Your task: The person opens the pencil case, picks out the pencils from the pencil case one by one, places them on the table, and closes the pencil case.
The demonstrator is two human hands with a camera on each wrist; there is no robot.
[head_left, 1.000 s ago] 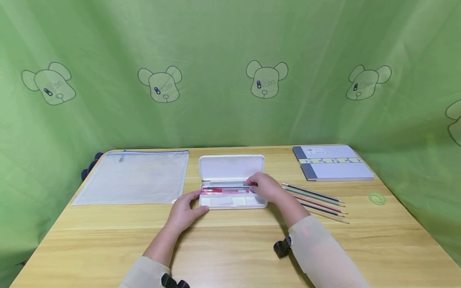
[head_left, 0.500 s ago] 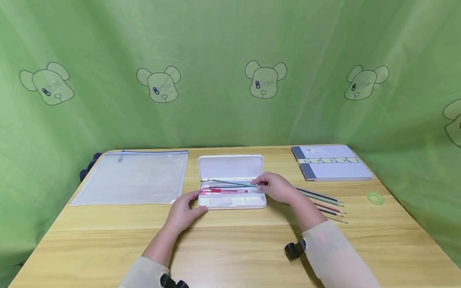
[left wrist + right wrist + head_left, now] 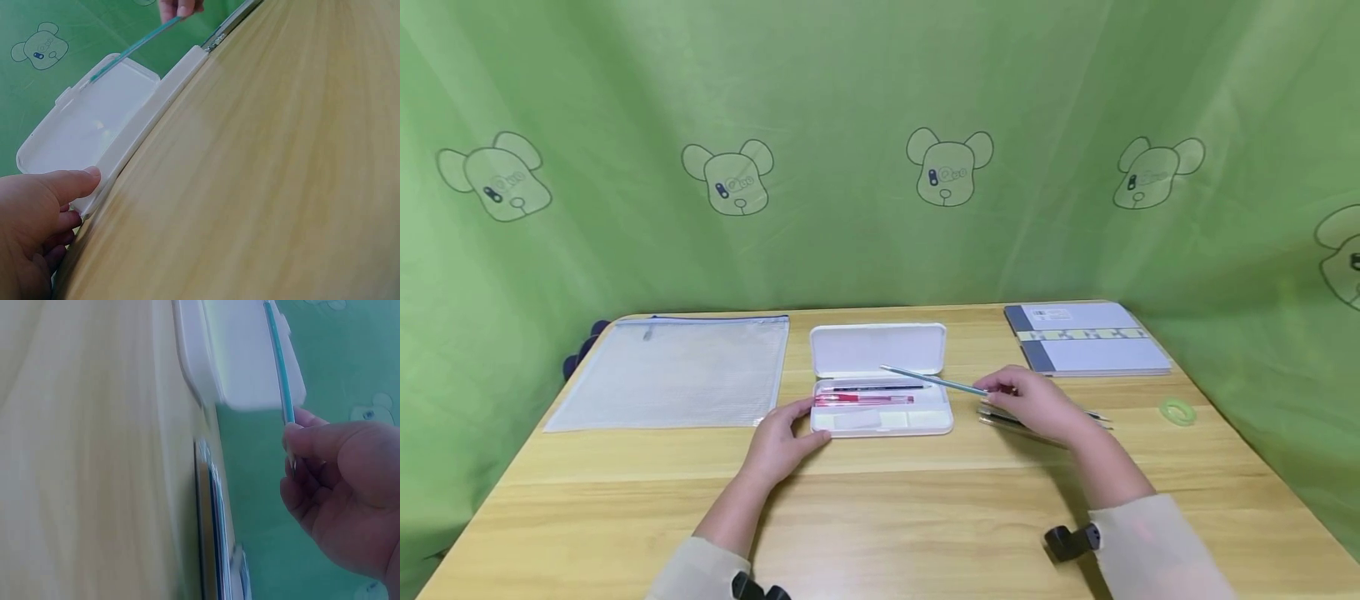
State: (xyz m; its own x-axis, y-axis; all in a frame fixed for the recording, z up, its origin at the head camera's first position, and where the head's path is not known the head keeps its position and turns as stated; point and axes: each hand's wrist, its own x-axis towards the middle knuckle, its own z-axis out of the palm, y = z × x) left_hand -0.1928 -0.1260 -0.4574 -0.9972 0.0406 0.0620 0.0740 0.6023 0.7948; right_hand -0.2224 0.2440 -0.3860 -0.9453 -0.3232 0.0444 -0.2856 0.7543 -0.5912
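An open white pencil case (image 3: 880, 432) lies mid-table, its lid tipped back. It holds a dark pencil (image 3: 880, 387), a red pen (image 3: 850, 399) and a small white block (image 3: 859, 418). My left hand (image 3: 777, 446) grips the case's left end, thumb on the front rim and fingers curled at the side, as the left wrist view also shows. Between thumb and fingers my right hand (image 3: 1033, 404) pinches a teal pencil (image 3: 934, 380) near one end. That pencil is raised and slants left, its far end over the case's lid.
Several loose pencils (image 3: 212, 537) lie on the table right of the case, partly hidden under my right hand in the head view. A mesh zip pouch (image 3: 670, 375) is at the left, a notebook (image 3: 1097, 354) at the back right, a green ring (image 3: 1177, 412) near the right edge.
My right hand has lifted the teal pencil out of the case and carried it to the right, over the loose pencils. The left hand stays at the case's left end.
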